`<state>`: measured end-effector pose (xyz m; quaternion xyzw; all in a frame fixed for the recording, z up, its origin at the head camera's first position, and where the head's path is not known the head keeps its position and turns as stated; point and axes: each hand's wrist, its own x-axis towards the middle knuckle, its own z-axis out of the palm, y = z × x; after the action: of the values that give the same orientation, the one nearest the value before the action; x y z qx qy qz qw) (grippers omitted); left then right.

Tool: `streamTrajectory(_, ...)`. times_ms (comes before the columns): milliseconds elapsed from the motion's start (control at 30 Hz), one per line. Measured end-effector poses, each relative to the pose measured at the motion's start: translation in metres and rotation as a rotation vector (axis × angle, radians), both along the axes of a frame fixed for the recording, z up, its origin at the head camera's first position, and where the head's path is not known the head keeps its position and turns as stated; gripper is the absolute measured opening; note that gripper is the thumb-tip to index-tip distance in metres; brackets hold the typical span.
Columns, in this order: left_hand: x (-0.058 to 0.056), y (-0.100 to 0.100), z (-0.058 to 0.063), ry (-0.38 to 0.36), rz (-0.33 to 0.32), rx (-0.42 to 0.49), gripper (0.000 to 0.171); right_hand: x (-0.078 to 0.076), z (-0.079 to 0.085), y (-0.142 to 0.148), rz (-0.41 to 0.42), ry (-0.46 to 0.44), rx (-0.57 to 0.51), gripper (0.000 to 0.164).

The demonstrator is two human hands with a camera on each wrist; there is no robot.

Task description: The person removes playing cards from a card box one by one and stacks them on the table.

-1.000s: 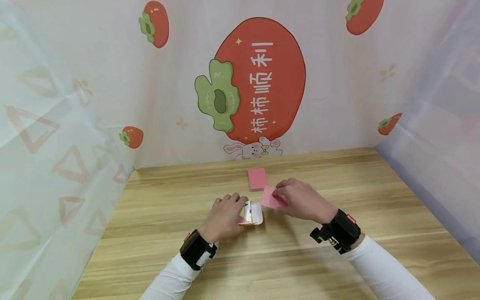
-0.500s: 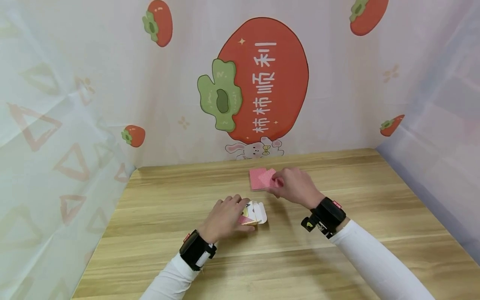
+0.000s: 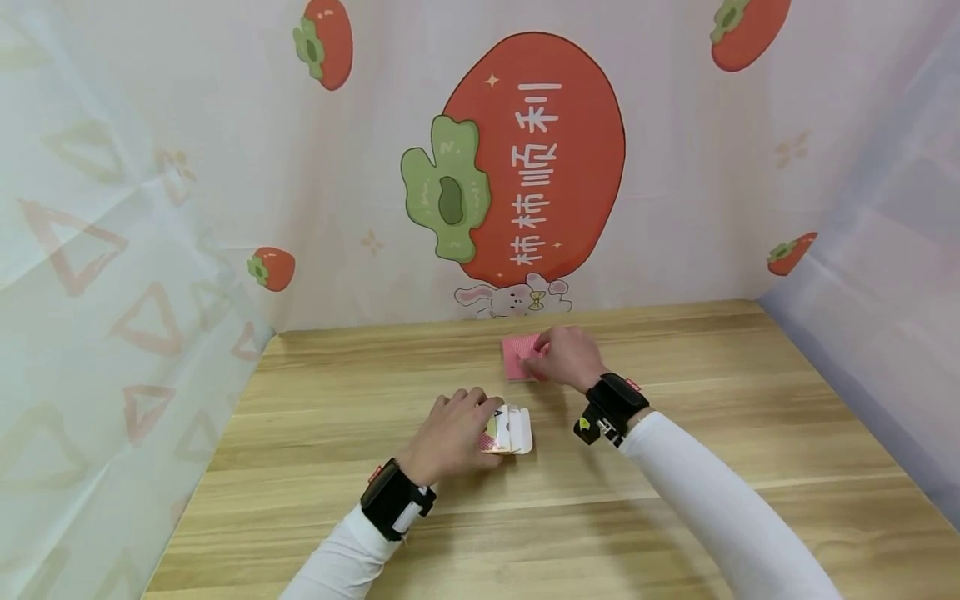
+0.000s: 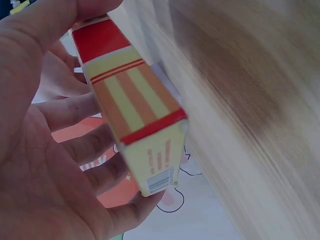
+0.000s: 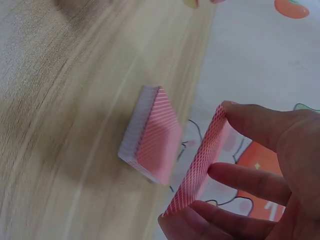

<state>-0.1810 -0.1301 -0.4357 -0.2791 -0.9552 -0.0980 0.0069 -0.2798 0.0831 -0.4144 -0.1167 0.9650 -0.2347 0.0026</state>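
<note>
My left hand (image 3: 452, 435) grips a small playing-card box (image 3: 507, 432) on the table; its white end flap stands open toward the right. In the left wrist view the thumb and fingers hold the box (image 4: 135, 97) by its narrow sides, showing red, orange and yellow stripes and a barcode end. My right hand (image 3: 567, 358) pinches a red-patterned playing card (image 5: 199, 162) between thumb and fingers; whether it is just one card cannot be told. Beside that card in the right wrist view, slightly apart, a squared deck of cards (image 5: 156, 142) lies back side up on the table.
The wooden table (image 3: 360, 358) reaches back to a white curtain (image 3: 360, 167) printed with persimmons and a rabbit. Similar cloth hangs along the left and right sides. The deck lies near the table's back edge, behind the box.
My right hand has moved left and away from me, carrying the card from beside the box to over the deck. The left hand stays on the box, with slight finger movement.
</note>
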Motion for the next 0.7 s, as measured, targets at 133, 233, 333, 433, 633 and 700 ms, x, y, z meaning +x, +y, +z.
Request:
streamTrajectory(133, 0.000, -0.001, 0.000, -0.019, 0.007, 0.008, 0.074, -0.007, -0.009, -0.008, -0.062, -0.028, -0.005, 0.037)
streamTrajectory(233, -0.001, -0.001, -0.001, -0.024, 0.012, 0.006, 0.074, -0.011, -0.014, -0.014, -0.083, -0.019, 0.000, 0.031)
streamTrajectory(333, -0.001, -0.002, -0.001, -0.021, 0.013, 0.002, 0.075, -0.015, -0.018, -0.019, -0.094, -0.011, 0.015, 0.028)
streamTrajectory(433, -0.001, -0.002, -0.001, -0.018, 0.013, -0.003, 0.075, -0.019, -0.022, -0.024, -0.107, -0.005, 0.037, 0.029)
streamTrajectory(633, -0.001, -0.002, -0.002, -0.022, 0.016, -0.009, 0.074, -0.024, -0.028, -0.031, -0.134, 0.005, 0.073, 0.037)
streamTrajectory(700, -0.002, -0.003, -0.002, -0.026, 0.017, -0.009, 0.075, -0.026, -0.030, -0.034, -0.146, 0.002, 0.085, 0.038)
